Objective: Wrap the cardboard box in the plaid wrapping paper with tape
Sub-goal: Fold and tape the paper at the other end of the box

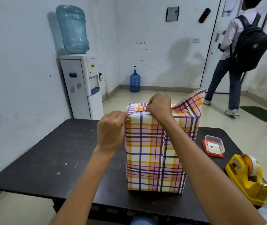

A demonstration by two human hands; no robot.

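A tall box [147, 153] stands upright on the dark table [51, 156], covered in pink, yellow and purple plaid wrapping paper, so no cardboard shows. My left hand [111, 129] pinches the paper at the box's top left corner. My right hand [159, 105] is curled on top of the box and presses a folded flap down near the left end. At the top right a loose paper flap [192, 103] stands up unfolded. A yellow tape dispenser [247, 177] sits at the table's right edge.
A small clear container with a red lid [213, 146] lies right of the box. A water dispenser [82, 82] stands behind the table on the left, a blue bottle [134, 81] on the floor. A person with a backpack [238, 54] stands by the door at the far right.
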